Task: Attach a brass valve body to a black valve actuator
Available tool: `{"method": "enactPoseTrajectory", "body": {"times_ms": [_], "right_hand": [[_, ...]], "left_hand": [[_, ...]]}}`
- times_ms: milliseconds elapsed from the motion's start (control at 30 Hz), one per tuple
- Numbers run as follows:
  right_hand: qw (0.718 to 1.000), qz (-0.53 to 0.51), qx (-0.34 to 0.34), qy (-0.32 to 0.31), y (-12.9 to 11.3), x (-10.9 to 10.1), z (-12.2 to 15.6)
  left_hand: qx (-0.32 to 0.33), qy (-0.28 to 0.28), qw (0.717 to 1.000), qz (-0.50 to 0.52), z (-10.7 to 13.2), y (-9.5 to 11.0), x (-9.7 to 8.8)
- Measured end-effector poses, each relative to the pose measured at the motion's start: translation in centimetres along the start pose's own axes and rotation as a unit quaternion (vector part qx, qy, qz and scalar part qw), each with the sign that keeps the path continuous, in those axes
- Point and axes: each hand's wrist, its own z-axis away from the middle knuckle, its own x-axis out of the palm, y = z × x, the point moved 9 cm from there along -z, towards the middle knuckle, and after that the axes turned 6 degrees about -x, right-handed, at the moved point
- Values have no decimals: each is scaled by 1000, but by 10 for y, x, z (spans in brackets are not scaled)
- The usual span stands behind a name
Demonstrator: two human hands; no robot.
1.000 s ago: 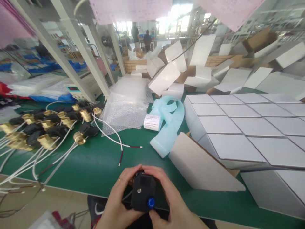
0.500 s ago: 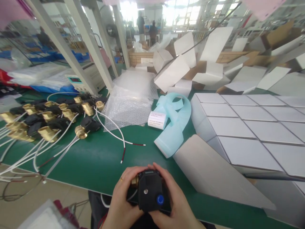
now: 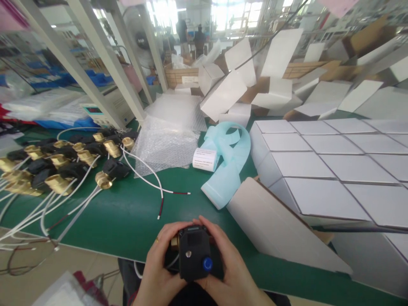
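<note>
- Head view: you hold a black valve actuator (image 3: 194, 253) in both hands at the near edge of the green table (image 3: 127, 216), just above your lap.
- Your left hand (image 3: 159, 272) wraps the actuator's left side, fingers curled shut around it; a ring shows on one finger.
- Your right hand (image 3: 231, 267) closes on the actuator's right side, its fingertips meeting the top edge and its thumb lying just below the blue knob (image 3: 207, 263).
- The blue knob sits at the lower right of the actuator's face, and a small silver screw (image 3: 188, 254) sits to the knob's left.
- A bit of brass fitting (image 3: 174, 241) peeks out at the actuator's upper left, against your left fingers.
- Beyond the actuator, a white cable with red ends (image 3: 153, 178) lies across the table.
- Far to the actuator's left, a cluster of brass-and-black valves (image 3: 63, 161) with white leads covers the table.
- Behind the actuator, up the table, lies a sheet of bubble wrap (image 3: 167, 144); right of that is a roll of labels (image 3: 205, 159) with a pale blue backing strip (image 3: 229, 165) looped around it.
- Just right of the actuator, a flat grey carton (image 3: 277, 227) leans tilted against a block of closed white boxes (image 3: 334, 170).
- Further back from the actuator, more white boxes are heaped loosely (image 3: 242, 85).
- A small meter with a red display (image 3: 95, 112) stands behind the valves by the slanted frame posts (image 3: 105, 63).
</note>
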Motion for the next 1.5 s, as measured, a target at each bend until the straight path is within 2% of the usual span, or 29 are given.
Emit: {"method": "enactPoseTrajectory", "body": {"times_ms": [167, 333, 567, 800, 1167, 1500], "right_hand": [[1000, -3, 9, -2, 0, -1, 0], [998, -21, 58, -6, 5, -1, 2], [994, -29, 105, -3, 7, 0, 2], [993, -13, 117, 15, 11, 0, 5], [992, -14, 127, 10, 10, -1, 4], [988, -66, 132, 40, 15, -1, 5]], "left_hand": [[2, 9, 1000, -1, 2, 1, -1], [8, 17, 1000, -6, 2, 2, -2], [-15, 18, 1000, 1, 3, -2, -3], [-20, 32, 999, 20, 2, 0, -4], [-21, 44, 998, 25, 2, 0, -6], [0, 41, 999, 13, 3, 7, -5]]}}
